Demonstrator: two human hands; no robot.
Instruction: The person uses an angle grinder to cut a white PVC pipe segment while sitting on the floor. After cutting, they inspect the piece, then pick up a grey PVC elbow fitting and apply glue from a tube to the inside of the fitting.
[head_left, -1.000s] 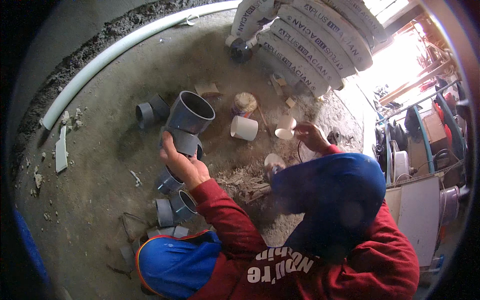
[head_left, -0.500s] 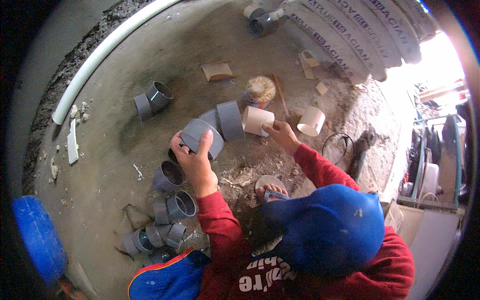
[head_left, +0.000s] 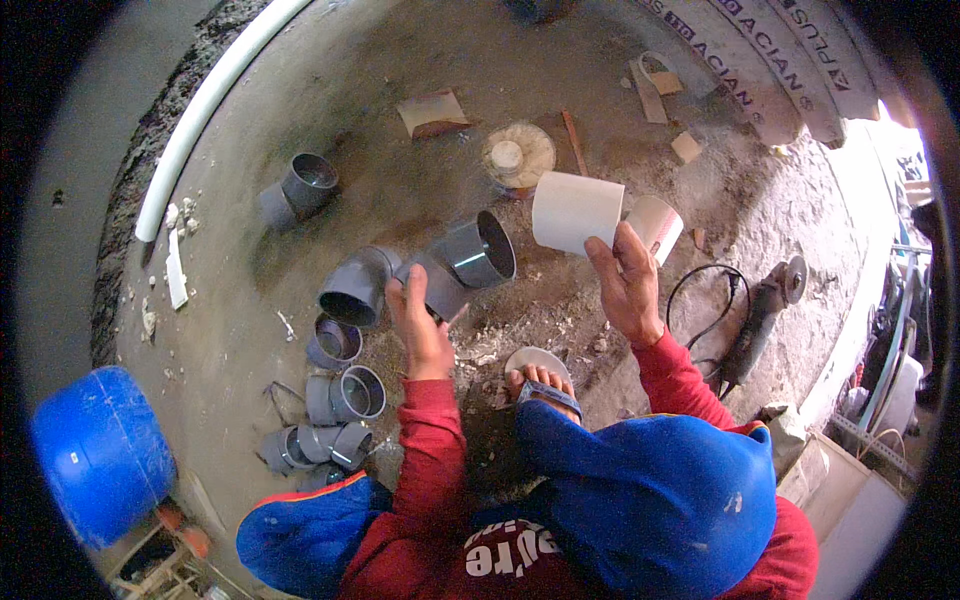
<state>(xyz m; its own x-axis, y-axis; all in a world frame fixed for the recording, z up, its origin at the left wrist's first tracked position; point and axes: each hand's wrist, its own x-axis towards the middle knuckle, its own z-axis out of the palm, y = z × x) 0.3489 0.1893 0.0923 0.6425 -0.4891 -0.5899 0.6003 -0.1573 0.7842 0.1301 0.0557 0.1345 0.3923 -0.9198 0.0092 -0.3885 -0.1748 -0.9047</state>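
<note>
My left hand (head_left: 425, 325) grips a grey plastic pipe elbow (head_left: 450, 268), its wide socket facing up and to the right. Part of the elbow is hidden behind the fingers. Another grey elbow (head_left: 358, 288) lies just left of it on the ground. In my right hand (head_left: 634, 290) is a short cream pipe piece (head_left: 578, 212), pinched at its lower right edge and apart from the elbow. A second cream pipe piece (head_left: 658, 222) shows just behind that hand.
Several grey fittings (head_left: 345, 395) lie near my left arm, another elbow (head_left: 300, 188) farther off. An open tub (head_left: 518, 158) stands ahead. An angle grinder (head_left: 755, 325) with its cord lies at right. A blue barrel (head_left: 103, 455) stands left, a long white pipe (head_left: 205, 110) beyond.
The cream pipe in my right hand has moved away from the grey elbow's socket, up and to the right. The elbow in my left hand has turned, so its socket opening now shows.
</note>
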